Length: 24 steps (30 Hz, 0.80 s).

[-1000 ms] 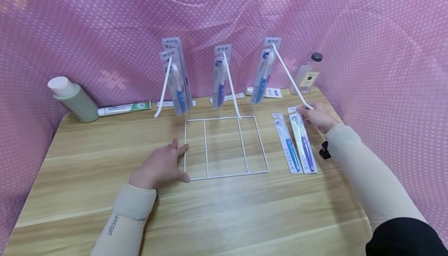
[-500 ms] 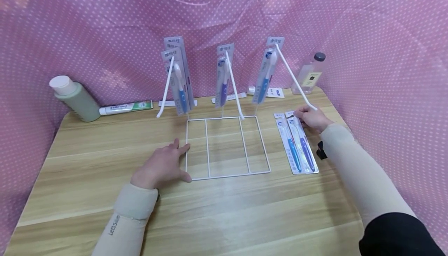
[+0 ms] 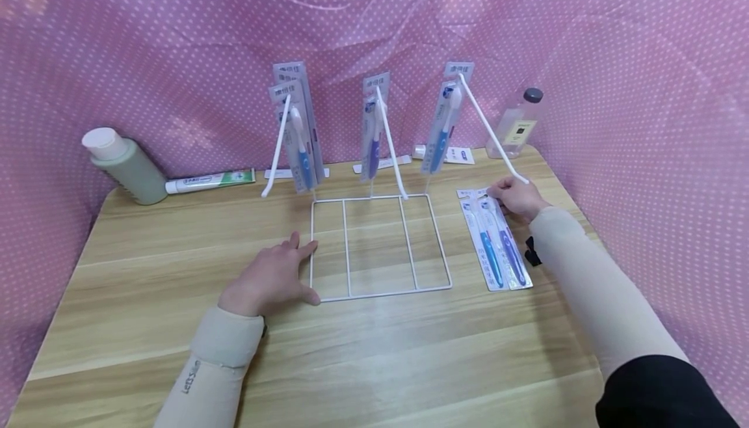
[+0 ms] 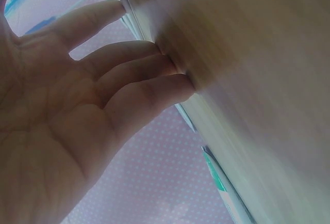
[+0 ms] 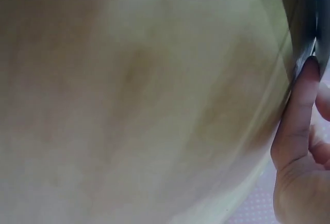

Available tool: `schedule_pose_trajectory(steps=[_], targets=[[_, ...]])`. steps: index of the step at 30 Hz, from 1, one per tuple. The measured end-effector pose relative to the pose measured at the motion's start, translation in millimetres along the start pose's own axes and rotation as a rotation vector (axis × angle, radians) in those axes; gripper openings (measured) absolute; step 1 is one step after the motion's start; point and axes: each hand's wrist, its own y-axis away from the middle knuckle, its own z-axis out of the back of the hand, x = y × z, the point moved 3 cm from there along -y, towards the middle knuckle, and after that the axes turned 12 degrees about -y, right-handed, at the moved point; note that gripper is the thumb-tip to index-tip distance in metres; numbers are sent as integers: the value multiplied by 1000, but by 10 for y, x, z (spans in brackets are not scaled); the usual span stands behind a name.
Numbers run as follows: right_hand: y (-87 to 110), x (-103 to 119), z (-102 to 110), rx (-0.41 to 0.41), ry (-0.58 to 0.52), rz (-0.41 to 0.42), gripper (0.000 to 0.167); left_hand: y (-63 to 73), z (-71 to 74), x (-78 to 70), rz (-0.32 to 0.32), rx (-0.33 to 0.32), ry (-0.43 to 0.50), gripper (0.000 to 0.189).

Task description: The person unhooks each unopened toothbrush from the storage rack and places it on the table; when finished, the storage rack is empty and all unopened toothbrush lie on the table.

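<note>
All three hooks [image 3: 391, 142] carry packs; blue toothbrush [image 3: 490, 255] and purple toothbrush [image 3: 512, 255] packs left on table [image 3: 374, 363]. Your left hand [image 3: 266, 278] spreads against rack [image 3: 349, 296], gripping nothing; your right hand [image 3: 519, 198] touches purple's top, grip unclear.

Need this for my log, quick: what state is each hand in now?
Left hand: open, fingers spread at the white rack's left edge.
Right hand: at the top of the flat-lying purple toothbrush pack; grip cannot be told.

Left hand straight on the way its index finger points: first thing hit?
The white wire rack's left base rail; the left hand seems right at it, though actual contact is hard to judge.
</note>
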Motion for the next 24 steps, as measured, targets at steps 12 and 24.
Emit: schedule_pose_trajectory(steps=[12,24], targets=[[82,80,-9,-23,114,-20,29,16,-2,-8,-1,-7,-4,110],[62,59,24,-22,185,39,27,-3,-4,-7,-1,1,-18,110]])
